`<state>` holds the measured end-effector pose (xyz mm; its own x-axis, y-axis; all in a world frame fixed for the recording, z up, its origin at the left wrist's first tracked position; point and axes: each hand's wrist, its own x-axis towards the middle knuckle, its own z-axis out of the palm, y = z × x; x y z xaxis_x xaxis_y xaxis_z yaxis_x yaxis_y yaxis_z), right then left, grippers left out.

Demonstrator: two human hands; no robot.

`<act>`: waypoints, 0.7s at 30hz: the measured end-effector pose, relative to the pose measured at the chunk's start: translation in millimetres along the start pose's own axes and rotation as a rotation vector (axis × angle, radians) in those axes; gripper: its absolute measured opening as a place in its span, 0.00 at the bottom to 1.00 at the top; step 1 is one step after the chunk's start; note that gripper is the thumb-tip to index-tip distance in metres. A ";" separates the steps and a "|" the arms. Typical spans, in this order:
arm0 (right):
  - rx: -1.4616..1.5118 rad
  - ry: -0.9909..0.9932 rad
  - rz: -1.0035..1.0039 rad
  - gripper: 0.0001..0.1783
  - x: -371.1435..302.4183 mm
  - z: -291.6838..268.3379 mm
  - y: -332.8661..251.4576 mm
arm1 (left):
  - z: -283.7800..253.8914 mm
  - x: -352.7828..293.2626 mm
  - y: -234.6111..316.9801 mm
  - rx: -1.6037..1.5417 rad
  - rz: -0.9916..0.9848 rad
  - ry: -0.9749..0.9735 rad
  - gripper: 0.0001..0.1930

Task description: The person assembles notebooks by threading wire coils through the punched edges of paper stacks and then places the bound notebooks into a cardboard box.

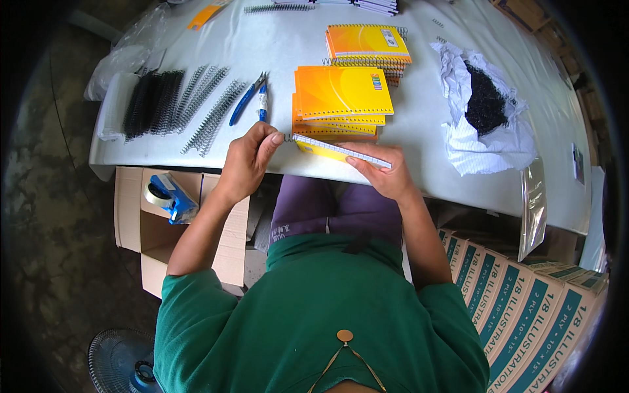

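A small yellow notebook [321, 149] is held tilted at the table's front edge, its white page edges facing up. My right hand [386, 171] grips its right end, thumb on top. At its left end my left hand [249, 164] is closed, thumb and fingers pinching a dark wire spiral coil [287, 138], of which only a short piece shows. Just beyond lies a stack of orange-yellow notebooks [344, 92] with punched holes along their near edges. Blue-handled pliers [246, 103] and a second blue-handled tool [263, 105] lie past my left hand.
Rows of dark spiral coils [154, 101] lie at the left. Notebooks with coils [367, 42] are stacked farther back. Crumpled white paper [455, 131] holds a black tangled heap [483, 101] at right. Below the table stand an open carton [131, 203] with a blue tape dispenser [173, 196], and several boxes [524, 308].
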<state>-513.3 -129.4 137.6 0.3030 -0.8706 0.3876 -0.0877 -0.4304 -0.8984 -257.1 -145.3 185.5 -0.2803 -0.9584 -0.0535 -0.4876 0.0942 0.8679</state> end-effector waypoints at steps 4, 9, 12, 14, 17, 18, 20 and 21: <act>-0.017 -0.040 0.012 0.11 1.0 -4.8 -3.1 | -9.5 10.0 5.1 -0.263 0.140 -0.099 0.08; -0.022 0.007 -0.067 0.12 0.5 1.3 0.3 | -29.8 15.0 34.9 -0.060 -0.074 -0.281 0.11; 0.022 0.032 -0.051 0.13 -0.4 1.3 0.6 | -26.9 10.2 25.6 0.014 0.019 -0.216 0.18; 0.033 0.021 -0.015 0.13 -1.2 0.4 0.4 | -21.6 7.6 20.1 0.024 -0.035 -0.235 0.21; 0.024 0.012 0.007 0.13 -1.0 0.4 -0.7 | -7.7 7.2 10.3 -0.084 -0.052 -0.239 0.22; 0.021 0.009 0.004 0.14 -1.2 0.1 -0.5 | -5.8 8.5 12.3 -0.038 -0.055 -0.223 0.23; 0.015 0.016 -0.019 0.14 -1.5 0.2 0.4 | -5.1 10.4 14.0 -0.047 -0.113 -0.234 0.23; 0.011 0.025 -0.040 0.15 -1.7 0.9 1.6 | -4.8 11.7 15.3 -0.051 -0.141 -0.240 0.22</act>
<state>-513.1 -128.4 135.3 0.2825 -0.8586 0.4278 -0.0655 -0.4622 -0.8844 -263.9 -156.4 200.5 -0.4031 -0.8694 -0.2857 -0.4955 -0.0551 0.8669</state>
